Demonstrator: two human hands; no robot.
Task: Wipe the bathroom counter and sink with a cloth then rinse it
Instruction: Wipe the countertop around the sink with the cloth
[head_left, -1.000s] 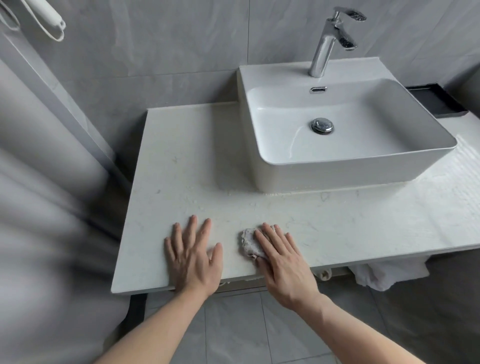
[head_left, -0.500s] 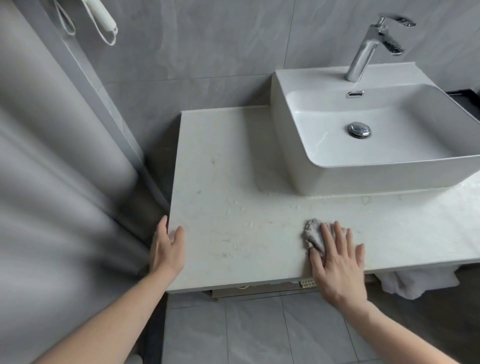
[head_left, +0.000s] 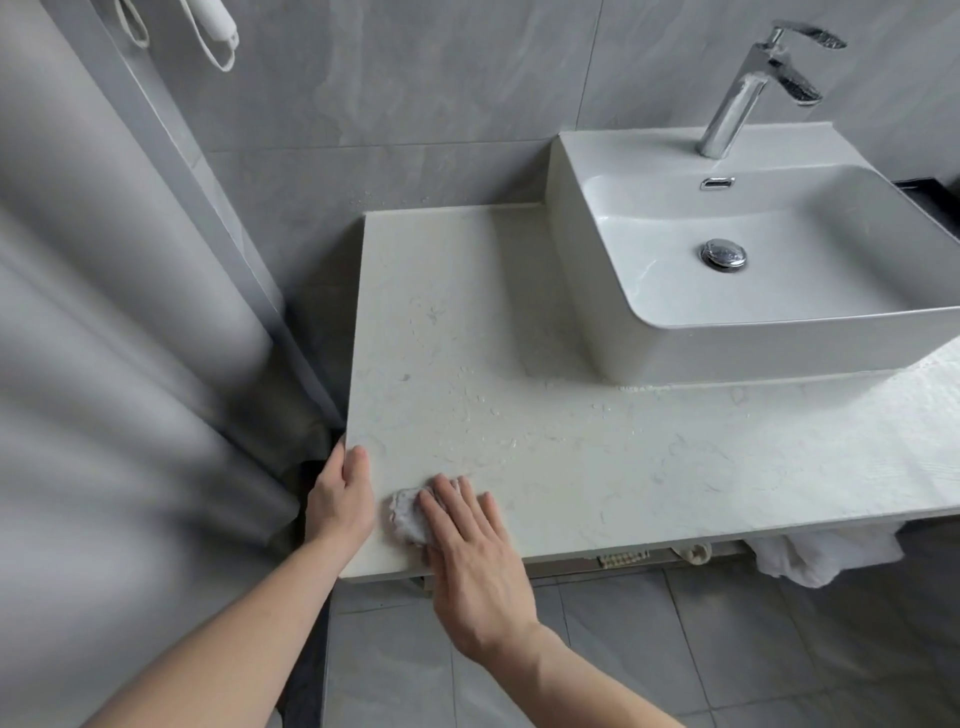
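Hands on a wet white table (head_left: 623, 467) beside a square sink (head_left: 597, 322).
Right hand (head_left: 470, 561) presses a crumpled pale cloth (head_left: 408, 512) near the front left corner, fingers (head_left: 447, 499) straight, slightly spread. Left hand (head_left: 340, 499) grips the table's left edge, thumb on top.

No text, brand, number or sign can be read anywhere. The faucet (head_left: 737, 98), the sink (head_left: 727, 358) and the counter (head_left: 571, 467) carry no legible marking. A small pale ribbed strip (head_left: 623, 558) under the counter's front edge may bear marks, but it is too small to tell.
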